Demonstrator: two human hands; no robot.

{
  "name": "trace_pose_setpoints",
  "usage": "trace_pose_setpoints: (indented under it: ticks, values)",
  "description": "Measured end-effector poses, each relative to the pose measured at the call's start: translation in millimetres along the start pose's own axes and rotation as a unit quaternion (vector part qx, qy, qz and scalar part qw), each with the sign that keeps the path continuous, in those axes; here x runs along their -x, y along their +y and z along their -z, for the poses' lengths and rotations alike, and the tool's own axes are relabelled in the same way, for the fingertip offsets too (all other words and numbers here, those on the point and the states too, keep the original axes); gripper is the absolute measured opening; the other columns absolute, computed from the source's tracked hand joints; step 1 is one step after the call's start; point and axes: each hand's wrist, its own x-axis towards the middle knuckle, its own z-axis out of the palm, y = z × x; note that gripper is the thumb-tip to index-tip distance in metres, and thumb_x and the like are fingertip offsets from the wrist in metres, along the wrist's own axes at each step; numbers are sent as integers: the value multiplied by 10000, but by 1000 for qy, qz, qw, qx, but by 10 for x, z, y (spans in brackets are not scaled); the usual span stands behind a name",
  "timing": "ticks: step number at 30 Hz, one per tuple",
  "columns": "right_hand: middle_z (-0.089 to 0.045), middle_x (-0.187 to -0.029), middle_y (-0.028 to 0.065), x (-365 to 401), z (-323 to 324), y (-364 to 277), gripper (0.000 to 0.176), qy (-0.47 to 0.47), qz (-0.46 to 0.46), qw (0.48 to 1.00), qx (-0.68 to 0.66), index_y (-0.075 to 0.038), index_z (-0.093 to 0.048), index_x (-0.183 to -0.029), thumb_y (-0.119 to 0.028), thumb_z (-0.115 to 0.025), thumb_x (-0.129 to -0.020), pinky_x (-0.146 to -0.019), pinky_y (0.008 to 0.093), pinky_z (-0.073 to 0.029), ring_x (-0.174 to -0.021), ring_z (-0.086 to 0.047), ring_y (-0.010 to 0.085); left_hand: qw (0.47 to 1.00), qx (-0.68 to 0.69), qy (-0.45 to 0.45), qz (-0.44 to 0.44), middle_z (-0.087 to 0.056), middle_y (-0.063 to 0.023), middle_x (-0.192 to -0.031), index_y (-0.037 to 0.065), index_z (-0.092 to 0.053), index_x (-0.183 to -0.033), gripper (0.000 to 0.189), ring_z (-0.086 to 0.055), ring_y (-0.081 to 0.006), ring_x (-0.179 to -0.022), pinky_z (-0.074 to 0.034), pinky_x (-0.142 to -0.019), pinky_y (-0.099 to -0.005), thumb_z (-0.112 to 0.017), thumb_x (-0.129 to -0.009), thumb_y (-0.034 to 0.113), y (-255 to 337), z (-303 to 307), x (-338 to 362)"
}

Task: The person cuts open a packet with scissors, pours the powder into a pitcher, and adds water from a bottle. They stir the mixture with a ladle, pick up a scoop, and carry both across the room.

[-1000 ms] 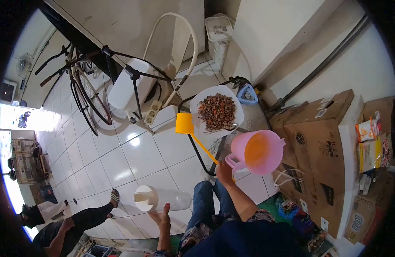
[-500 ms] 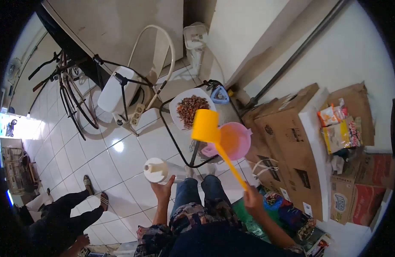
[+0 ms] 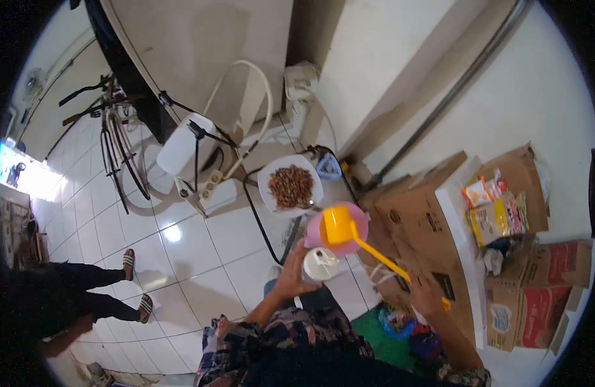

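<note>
My right hand (image 3: 427, 294) is closed round the long handle of a yellow dipper (image 3: 338, 225). The dipper's cup hangs over a pink basin (image 3: 315, 227) that has something orange inside. In my left hand (image 3: 289, 276) is a clear bottle with a white lid (image 3: 320, 264), close to the basin's near side. My fingers wrap round the bottle's side, and its lid faces up toward me. Behind the basin, a white square dish (image 3: 269, 170) holds a heap of small brown pieces, with what looks like a spoon handle at its edge.
Basin and dish stand on a low black-framed table (image 3: 259, 227). A blue triangular container (image 3: 329, 167) sits at its back. Cardboard boxes (image 3: 413, 209) and snack packets (image 3: 497, 216) are on the right. At left are a bicycle (image 3: 117, 155), a power strip (image 3: 210, 184) and another person's legs (image 3: 104, 290).
My left hand has brought the bottle right, up to the basin. The dipper has moved right and down and now hangs over the basin. The view has shifted slightly.
</note>
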Motion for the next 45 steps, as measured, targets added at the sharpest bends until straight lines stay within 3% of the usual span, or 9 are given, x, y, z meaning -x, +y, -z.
trace_pose_setpoints:
  ticks: [2, 4, 16, 19, 21, 24, 29, 35, 45]
  values:
    - [-561, -1006, 204, -101, -13, 29, 435, -5, 17, 999, 31, -41, -408, -1261, -159, -479, -848, -764, 443, -475, -908, -573, 334, 999, 0, -23, 23, -172, -231, -1421, 23, -230, -1349, 1031, -182, -384, -1316, -202, -1054, -471, -797, -556, 361, 17, 11, -95]
    - [-579, -957, 149, -177, -13, 17, 542, 6, 55, 998, 37, -36, -403, -1254, -99, -569, -742, -645, 421, -495, -796, -607, 322, 990, -75, -100, 63, -135, -224, -1434, 35, -267, -1330, 1016, -178, -375, -1321, -195, -1046, -509, -807, -533, 360, 31, -33, -132]
    - [-572, -797, 173, -1188, 153, -186, 463, -42, 227, 953, 194, 9, -427, -1221, -63, -509, -772, -480, 344, -496, -633, -611, 270, 1000, -11, -10, 19, -191, -271, -1399, 2, -351, -1263, 919, -235, -404, -1293, -236, -1063, -431, -814, -511, 255, -53, -242, -173]
    - [-576, -780, 159, -1380, 290, -424, 458, -119, 206, 959, 154, 20, -430, -1216, -69, -507, -774, -489, 354, -503, -639, -611, 278, 997, -53, -37, 50, -199, -270, -1397, 3, -357, -1255, 903, -235, -408, -1292, -236, -1065, -435, -812, -515, 251, -35, -205, -178]
    - [-581, -769, 160, -1435, 356, -476, 453, -131, 198, 961, 142, 23, -433, -1211, -67, -508, -774, -497, 358, -506, -637, -613, 280, 993, -81, -75, 31, -202, -251, -1407, -37, -121, -1369, 1150, -170, -401, -1317, -196, -1072, -441, -821, -543, 351, -128, -233, -173]
    - [-589, -746, 177, -1393, 213, -417, 454, -139, 186, 966, 111, 28, -429, -1214, -63, -508, -776, -511, 357, -510, -647, -620, 280, 999, -31, -28, 23, -209, -270, -1394, 1, -352, -1246, 914, -242, -415, -1287, -247, -1061, -438, -821, -501, 246, -201, -302, -148]
    - [-605, -765, 229, -1393, -264, -340, 411, -171, 79, 982, 23, 0, -488, -1170, -57, -525, -765, -568, 381, -508, -706, -632, 299, 998, -45, -30, 16, -200, -264, -1400, -3, -338, -1253, 929, -228, -414, -1293, -243, -1062, -442, -824, -501, 245, -171, -284, -166]
    - [-629, -856, 203, -1472, 316, -400, 227, -274, 18, 944, -184, -45, -611, -960, -59, -544, -744, -671, 463, -475, -760, -620, 347, 992, -70, -82, 66, -132, -226, -1435, 6, -311, -1279, 955, -149, -403, -1321, -212, -1072, -451, -826, -515, 256, -170, -286, -159]
    - [-541, -915, 183, -1186, 180, -322, 448, -134, 179, 956, 187, -14, -459, -1216, -120, -521, -785, -568, 393, -505, -789, -602, 302, 995, -48, -80, 40, -112, -211, -1443, 36, -320, -1279, 936, -119, -388, -1333, -204, -1073, -455, -822, -519, 254, -215, -269, -148]
